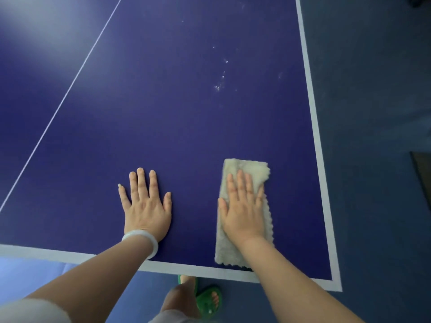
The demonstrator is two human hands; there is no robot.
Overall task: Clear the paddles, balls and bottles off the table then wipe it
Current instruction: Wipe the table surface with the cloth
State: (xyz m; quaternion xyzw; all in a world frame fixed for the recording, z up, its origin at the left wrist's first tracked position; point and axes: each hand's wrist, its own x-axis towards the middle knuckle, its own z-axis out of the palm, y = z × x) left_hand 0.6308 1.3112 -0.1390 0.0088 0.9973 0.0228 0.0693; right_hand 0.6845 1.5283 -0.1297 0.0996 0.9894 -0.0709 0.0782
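Big blue desk (163, 101) fills the view, and no paddle, ball or bottle shows on this stretch, so by my read we're into the wiping. The pale cloth (235, 250) lies folded into a long strip under the right hand (243, 213), its long axis running the same way as the fingers (240, 183), from the near edge of the desk out past the fingertips. Those fingers are straight and flat, pressing the cloth down, not grasping it. The left hand (147, 210) is beside it, apart from the cloth, its fingers (141, 180) spread and released, palm planted on bare desk like a brace.

Here's the key line-up: a scatter of white specks (219, 86) sits well ahead of the right fingertips, almost dead straight along the cloth's axis, a shade toward the left-hand side. The right hand is the nearer of the 2. A straight push forward looks like the call, with the 1 risk of the cloth bunching.
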